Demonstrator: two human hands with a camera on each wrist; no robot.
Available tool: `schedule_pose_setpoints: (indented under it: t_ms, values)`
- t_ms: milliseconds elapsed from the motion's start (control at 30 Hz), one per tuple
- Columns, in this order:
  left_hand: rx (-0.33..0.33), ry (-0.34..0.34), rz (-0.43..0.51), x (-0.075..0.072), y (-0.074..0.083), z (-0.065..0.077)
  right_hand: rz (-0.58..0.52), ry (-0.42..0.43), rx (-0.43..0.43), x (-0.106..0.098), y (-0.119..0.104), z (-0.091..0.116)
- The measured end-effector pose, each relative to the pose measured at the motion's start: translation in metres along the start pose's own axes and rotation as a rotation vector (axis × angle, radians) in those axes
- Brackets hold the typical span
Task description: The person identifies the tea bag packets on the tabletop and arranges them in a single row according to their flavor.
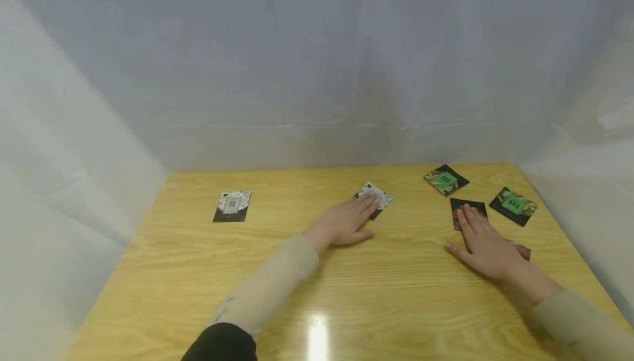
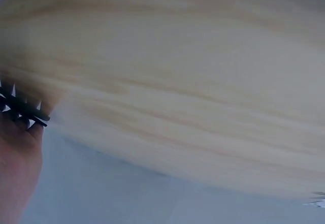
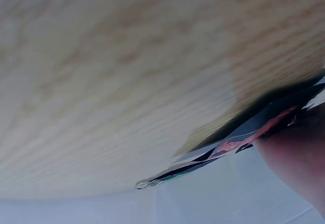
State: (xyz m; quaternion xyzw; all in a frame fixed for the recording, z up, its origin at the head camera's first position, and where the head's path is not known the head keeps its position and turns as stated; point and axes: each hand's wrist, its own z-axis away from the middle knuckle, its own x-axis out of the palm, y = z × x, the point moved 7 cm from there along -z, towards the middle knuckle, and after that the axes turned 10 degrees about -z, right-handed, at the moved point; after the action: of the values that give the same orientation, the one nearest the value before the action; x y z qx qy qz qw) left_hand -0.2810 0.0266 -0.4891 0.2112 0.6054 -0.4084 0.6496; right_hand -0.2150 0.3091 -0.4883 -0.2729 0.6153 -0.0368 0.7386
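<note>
In the head view my left hand (image 1: 346, 222) lies with fairly straight fingers on a small flat black packet with a white patterned face (image 1: 380, 196). At the left wrist view's edge, that hand (image 2: 18, 168) touches the packet's dark edge (image 2: 25, 109). My right hand (image 1: 487, 248) rests, fingers extended, on a black-and-red packet (image 1: 459, 207). A second red packet (image 1: 521, 250) is partly covered by this hand. The right wrist view shows the red-and-black packets (image 3: 254, 127) edge-on beneath the hand (image 3: 299, 158); how they overlap is hard to tell.
Another white-and-black packet (image 1: 231, 206) lies far to the left. Two green-labelled packets, one at the back (image 1: 446, 179) and one at the right (image 1: 514, 206), lie beyond my right hand. White sheeting (image 1: 297, 75) surrounds the wooden table (image 1: 198, 273) behind and at both sides.
</note>
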Motion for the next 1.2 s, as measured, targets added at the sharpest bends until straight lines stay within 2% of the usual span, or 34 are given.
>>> schedule_pose_setpoints:
  t_ms: [300,600,700,933,1200]
  values:
    - [-0.117,-0.022,0.107,0.008,-0.028,0.033,-0.006,-0.002,0.001,0.001,0.0,0.0]
    - [-0.237,-0.052,0.149,0.024,-0.053,0.063,-0.013,-0.018,0.006,0.001,0.001,-0.001]
    - [-0.285,-0.055,0.169,0.027,-0.059,0.074,-0.015,-0.026,0.006,0.001,0.0,-0.001]
    - [-0.353,-0.051,0.188,0.033,-0.069,0.097,-0.001,-0.019,0.003,0.001,0.001,-0.001]
    - [-0.426,-0.076,0.212,0.038,-0.08,0.119,0.001,-0.012,0.002,0.001,0.001,-0.002]
